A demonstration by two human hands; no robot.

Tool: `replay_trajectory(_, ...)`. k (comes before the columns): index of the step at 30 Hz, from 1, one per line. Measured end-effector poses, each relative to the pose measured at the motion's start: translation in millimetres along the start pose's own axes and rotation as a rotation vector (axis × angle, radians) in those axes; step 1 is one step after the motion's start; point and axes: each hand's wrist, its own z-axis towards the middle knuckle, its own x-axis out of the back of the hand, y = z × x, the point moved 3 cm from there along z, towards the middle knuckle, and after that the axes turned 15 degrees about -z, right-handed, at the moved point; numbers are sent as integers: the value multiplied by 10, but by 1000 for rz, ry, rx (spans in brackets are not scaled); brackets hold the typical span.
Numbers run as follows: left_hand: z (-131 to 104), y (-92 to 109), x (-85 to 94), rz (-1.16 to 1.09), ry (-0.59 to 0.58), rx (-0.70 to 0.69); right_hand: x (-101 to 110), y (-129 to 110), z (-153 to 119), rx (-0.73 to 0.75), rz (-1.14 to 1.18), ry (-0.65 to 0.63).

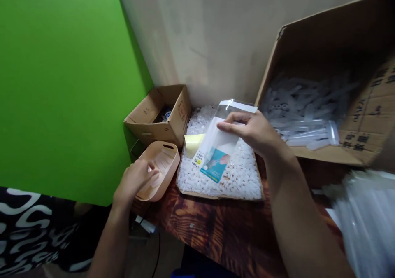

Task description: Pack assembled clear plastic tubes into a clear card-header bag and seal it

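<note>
- Stacked clear bags (367, 220) lie beside the right forearm (296, 212); an elbow sweep could scatter them.
- Right hand (253, 131) pinches a carded bag (212, 140), tilted over loose white pieces (243, 183); a slack grip could drop it there.
- Left hand (137, 177) reaches into the peach tray (169, 180); cannot tell whether it grasps anything.

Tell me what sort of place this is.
Probably a packing workstation: a large cardboard box holds translucent plastic tubes, small white pieces fill a cardboard tray, and the right hand holds a printed packet.
</note>
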Motion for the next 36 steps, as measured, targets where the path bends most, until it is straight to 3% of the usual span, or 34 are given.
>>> replay_trajectory(2,47,-71,-80,18,-90,-46,15,7,6,9,-10,25)
replay_trajectory(5,67,-49,-68,-85,-66,-114,24,10,10,35,-2,34)
replay_trajectory(7,67,46,62,-272,74,-171,22,8,9,43,29,10)
replay_trajectory(10,64,323,331,-730,360,-313,12,6,3,54,76,-38)
replay_trajectory(11,71,447,401,-912,420,-359,6,7,0,58,85,-57)
replay_trajectory(13,119,739,476,-1268,432,-432,-14,12,-7,65,118,-106)
replay_trajectory(16,240,1228,462,-1632,348,-516,-57,21,-17,67,245,-212)
replay_trajectory(19,356,1676,344,-1801,225,-554,-77,37,-12,39,371,-252)
replay_trajectory(24,450,2182,57,-1737,-109,-497,62,131,32,53,589,44)
replay_trajectory(30,607,2331,-201,-1599,-339,-494,334,310,-23,15,435,285)
replay_trajectory(34,625,2316,-282,-1326,-600,-550,423,319,-47,-23,254,266)
replay_trajectory(36,596,2308,-276,-1166,-666,-625,431,326,-36,-41,213,285)
